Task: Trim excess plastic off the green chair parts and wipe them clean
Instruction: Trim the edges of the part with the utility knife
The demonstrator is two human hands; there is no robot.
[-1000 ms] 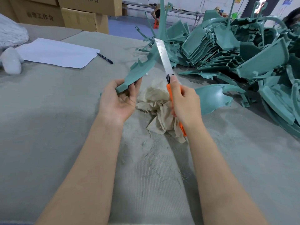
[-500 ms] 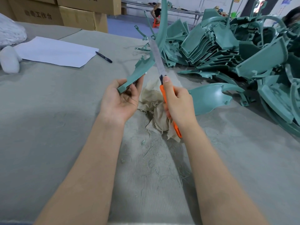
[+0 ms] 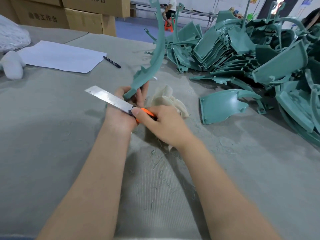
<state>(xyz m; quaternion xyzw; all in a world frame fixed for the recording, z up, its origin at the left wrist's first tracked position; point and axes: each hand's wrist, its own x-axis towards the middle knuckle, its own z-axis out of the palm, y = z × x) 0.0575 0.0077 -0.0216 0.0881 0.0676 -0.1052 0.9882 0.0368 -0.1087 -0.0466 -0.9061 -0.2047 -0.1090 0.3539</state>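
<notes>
Our left fingers (image 3: 141, 97) curl round the bottom end of a long curved green chair part (image 3: 156, 54), which rises up and away from the left hand (image 3: 120, 118). Our right hand (image 3: 162, 123) grips the orange handle of a utility knife (image 3: 110, 99), thumb laid at the blade's root. The long blade points left, crossing in front of the left hand just below the part's end. A crumpled rag (image 3: 167, 98) lies on the grey table (image 3: 52, 135) just behind both hands. To the right sits 1 loose green panel (image 3: 220, 105), and beyond it a pile of green parts (image 3: 242, 54). Far left lie a white sheet (image 3: 60, 56) and a pen (image 3: 111, 62).
</notes>
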